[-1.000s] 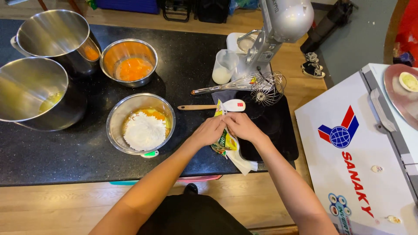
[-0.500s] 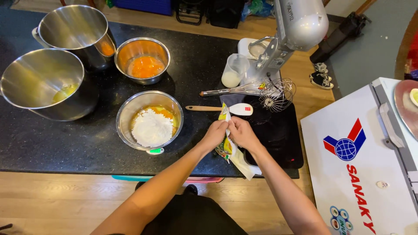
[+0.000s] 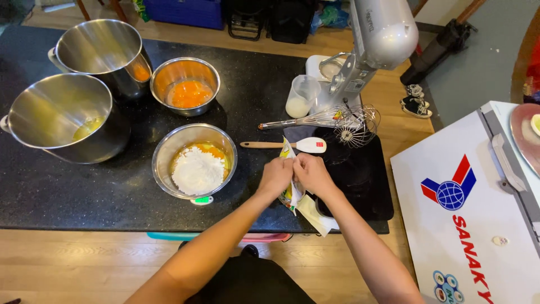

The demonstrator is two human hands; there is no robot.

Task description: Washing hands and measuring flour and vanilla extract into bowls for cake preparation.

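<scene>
My left hand (image 3: 275, 175) and my right hand (image 3: 311, 174) both pinch the top of a small yellow and white packet (image 3: 289, 194), held upright over the black counter (image 3: 101, 186). To the left of the hands stands a steel bowl (image 3: 194, 161) with white powder heaped over a yellow mixture. A spatula (image 3: 288, 145) with a wooden handle and white blade lies just beyond the packet. Behind it rests a wire whisk (image 3: 315, 119).
A silver stand mixer (image 3: 376, 42) with a whisk attachment stands at the back right, beside a plastic cup (image 3: 301, 97) of white liquid. A bowl of egg yolks (image 3: 185, 86) and two large steel pots (image 3: 62, 115) (image 3: 104, 53) sit at left. A white chest freezer (image 3: 472, 208) stands at right.
Both hands stayed together on the packet and shifted slightly. The view moved, with the bowls now sitting further right and lower in the frame.
</scene>
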